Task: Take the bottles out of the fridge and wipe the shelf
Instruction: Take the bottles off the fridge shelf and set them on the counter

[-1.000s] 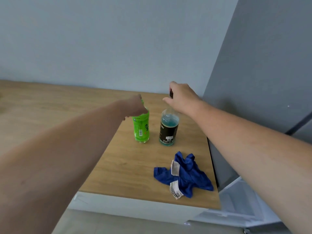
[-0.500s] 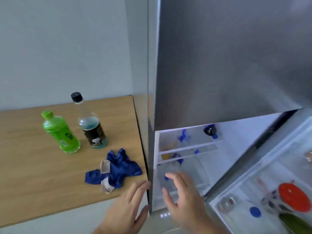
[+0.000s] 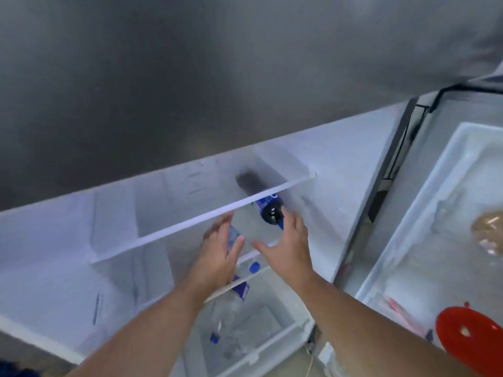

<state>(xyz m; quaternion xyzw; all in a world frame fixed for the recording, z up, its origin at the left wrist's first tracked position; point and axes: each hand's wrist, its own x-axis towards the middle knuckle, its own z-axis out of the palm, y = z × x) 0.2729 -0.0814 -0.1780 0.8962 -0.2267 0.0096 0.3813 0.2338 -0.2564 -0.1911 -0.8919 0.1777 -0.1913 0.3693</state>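
Observation:
The fridge stands open, with a glass shelf (image 3: 168, 232) edged in white across its middle. A dark bottle with a blue label (image 3: 268, 210) shows at that shelf's right end, partly behind the white edge. My right hand (image 3: 288, 248) is open, its fingertips just short of that bottle. My left hand (image 3: 219, 257) is also open, with fingers and thumb spread on either side of a clear bottle (image 3: 234, 237) on the lower shelf. A small blue cap (image 3: 254, 267) shows between my wrists. Motion blur hides finer detail.
A white drawer (image 3: 275, 341) below holds a clear bottle with a blue cap (image 3: 215, 337). A blue-labelled carton (image 3: 241, 289) sits under the lower shelf edge. The open door's bins (image 3: 408, 240) on the right carry a red lid (image 3: 471, 331). Grey freezer door (image 3: 190, 77) overhead.
My view swung from the counter with the green and dark bottles to the fridge interior. Both hands, earlier on those bottles, let go and have reached onto the shelf.

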